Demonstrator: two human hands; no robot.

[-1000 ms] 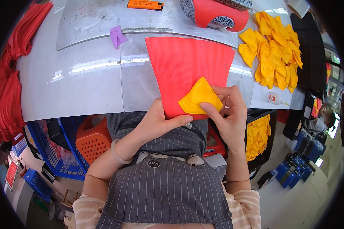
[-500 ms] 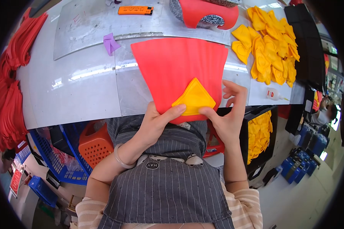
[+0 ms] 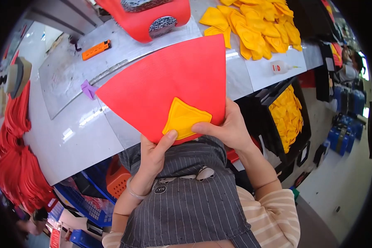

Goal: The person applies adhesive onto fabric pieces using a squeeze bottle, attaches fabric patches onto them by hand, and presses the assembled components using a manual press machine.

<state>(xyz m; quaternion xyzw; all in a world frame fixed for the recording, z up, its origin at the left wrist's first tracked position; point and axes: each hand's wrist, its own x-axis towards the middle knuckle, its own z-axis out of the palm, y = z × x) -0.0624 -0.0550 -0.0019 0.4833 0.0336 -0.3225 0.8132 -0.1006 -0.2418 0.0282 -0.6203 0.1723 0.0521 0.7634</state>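
Note:
A red fan-shaped sheet [image 3: 173, 70], wide end away from me, is held up over the table's near edge. On its narrow end lies a yellow kite-shaped piece [image 3: 185, 118] with a raised border. My left hand [image 3: 153, 155] grips the sheet's lower left edge, its thumb pressing the yellow piece's bottom corner. From the other side my right hand [image 3: 232, 129] pinches the sheet, thumb lying on the yellow piece's right part. The fingers of both hands are mostly hidden behind the sheet.
Yellow pieces [image 3: 260, 29] are heaped at the back right, near a small white bottle [image 3: 280, 67]. A black bin of yellow pieces [image 3: 285, 118] stands below. An orange cutter-like tool [image 3: 96, 50], a purple scrap [image 3: 88, 89] and a red curved object [image 3: 146, 29] lie behind. Red sheets [image 3: 18, 177] hang left.
My view has turned, and the sheet now appears tilted to the left. My right hand's fingers, earlier spread beside the sheet, have closed round its right edge.

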